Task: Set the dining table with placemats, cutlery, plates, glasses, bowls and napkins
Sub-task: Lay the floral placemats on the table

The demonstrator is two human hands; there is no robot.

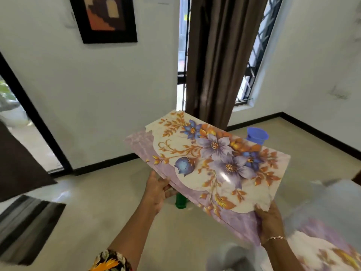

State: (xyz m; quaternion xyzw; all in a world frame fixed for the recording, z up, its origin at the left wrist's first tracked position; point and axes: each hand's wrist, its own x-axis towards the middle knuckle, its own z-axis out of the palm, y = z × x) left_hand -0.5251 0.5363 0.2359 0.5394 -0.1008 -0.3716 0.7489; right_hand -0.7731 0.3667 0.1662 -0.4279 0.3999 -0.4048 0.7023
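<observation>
I hold a floral placemat [211,163], lilac and cream with purple and orange flowers, up in the air in front of me, tilted. My left hand [157,189] grips its near left edge, thumb on top. My right hand [270,222] grips its near right corner; a bracelet sits on that wrist. A second placemat [330,249] of the same pattern lies blurred at the lower right, on a glass table top [332,194].
A blue plastic cup-shaped thing [256,135] stands beyond the held mat. A green object [180,201] stands on the floor below it. A dark surface [29,227] is at the lower left. Brown curtain [220,61], barred window and white walls lie ahead.
</observation>
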